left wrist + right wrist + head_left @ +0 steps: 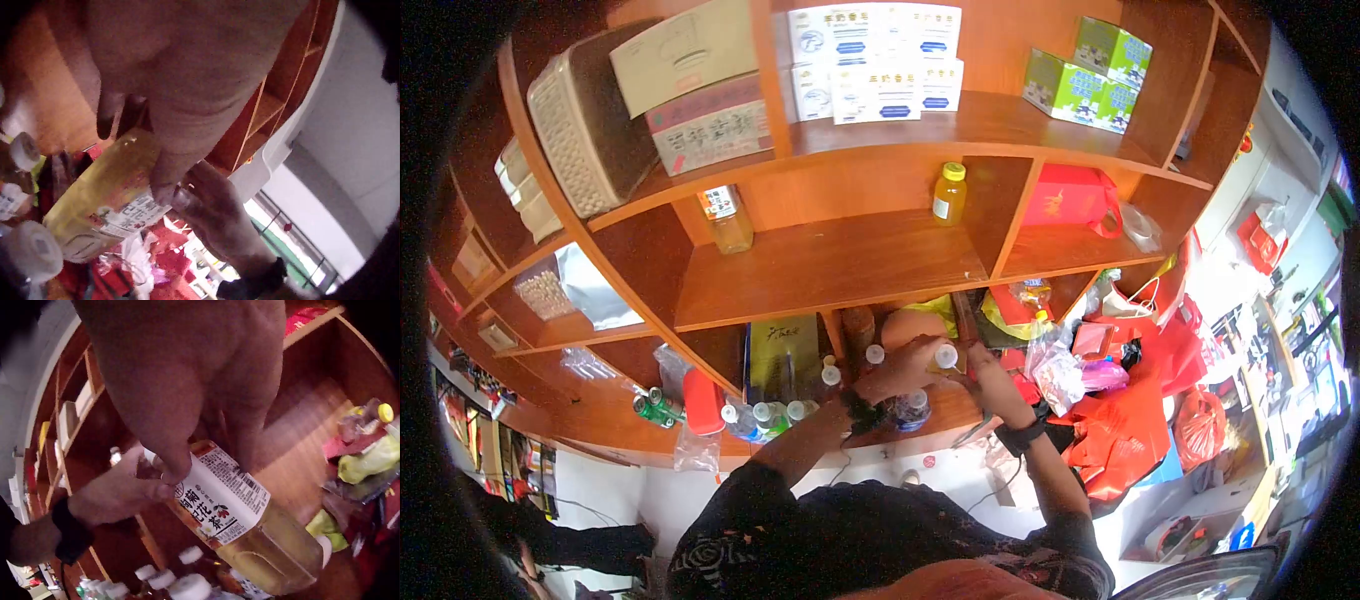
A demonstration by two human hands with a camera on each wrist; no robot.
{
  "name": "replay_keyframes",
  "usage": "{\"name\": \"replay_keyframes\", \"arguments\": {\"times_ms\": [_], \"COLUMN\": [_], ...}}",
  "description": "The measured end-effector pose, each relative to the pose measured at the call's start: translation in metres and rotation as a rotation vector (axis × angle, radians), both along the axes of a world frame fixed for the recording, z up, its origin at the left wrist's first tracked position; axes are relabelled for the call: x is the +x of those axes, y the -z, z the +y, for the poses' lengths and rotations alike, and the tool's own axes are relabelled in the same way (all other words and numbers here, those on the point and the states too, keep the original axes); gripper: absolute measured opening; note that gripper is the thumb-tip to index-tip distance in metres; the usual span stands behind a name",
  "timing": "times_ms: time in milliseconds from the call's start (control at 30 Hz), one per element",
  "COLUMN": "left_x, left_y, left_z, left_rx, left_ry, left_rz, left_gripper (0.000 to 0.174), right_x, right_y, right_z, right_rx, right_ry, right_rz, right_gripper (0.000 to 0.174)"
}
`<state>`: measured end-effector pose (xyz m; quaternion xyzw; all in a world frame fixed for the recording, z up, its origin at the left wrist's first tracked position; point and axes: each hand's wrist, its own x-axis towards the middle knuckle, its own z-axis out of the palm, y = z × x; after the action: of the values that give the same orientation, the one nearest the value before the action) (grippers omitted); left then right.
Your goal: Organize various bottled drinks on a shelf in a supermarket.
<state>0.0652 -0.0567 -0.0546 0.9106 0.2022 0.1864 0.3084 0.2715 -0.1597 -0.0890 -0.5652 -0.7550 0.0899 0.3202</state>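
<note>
At the low shelf, left hand [895, 368] and right hand [990, 380] both curl round one tea bottle [240, 515], close beside the clustered capped bottles [772, 412]. Judged risk: the hold looks mostly fingertip, so a slip could drop it and topple those neighbours.

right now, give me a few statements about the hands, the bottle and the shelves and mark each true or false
1. The left hand and the right hand both hold the same bottle of yellow drink. True.
2. That bottle's cap is yellow. False: it is white.
3. A yellow-capped bottle stands upright on the shelf above the hands. True.
4. The green boxes sit on the lowest shelf. False: they are on the top shelf, at the right.
</note>
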Motion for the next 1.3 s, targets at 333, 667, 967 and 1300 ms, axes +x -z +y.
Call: {"name": "replay_keyframes", "arguments": {"times_ms": [333,667,967,1300], "left_x": [-0.144,-0.237,-0.285,-0.296], "left_y": [-0.085,-0.142,-0.156,-0.089], "left_z": [-0.025,0.041,0.096,0.109], "left_rx": [-0.222,-0.066,-0.071,0.183], "left_ry": [-0.289,-0.602,-0.554,-0.727], "left_rz": [-0.589,-0.832,-0.859,-0.553], "left_gripper": [0.063,0.052,0.054,0.078], "right_x": [-0.134,-0.255,-0.308,-0.312], "right_y": [-0.196,-0.197,-0.193,-0.175], "right_z": [0.008,0.151,0.218,0.214], "right_rx": [0.164,0.312,0.191,0.155], "right_ry": [-0.129,-0.277,-0.383,-0.266], "right_rz": [-0.041,0.209,0.478,0.174], "right_gripper": [0.056,0.046,0.053,0.044]}}
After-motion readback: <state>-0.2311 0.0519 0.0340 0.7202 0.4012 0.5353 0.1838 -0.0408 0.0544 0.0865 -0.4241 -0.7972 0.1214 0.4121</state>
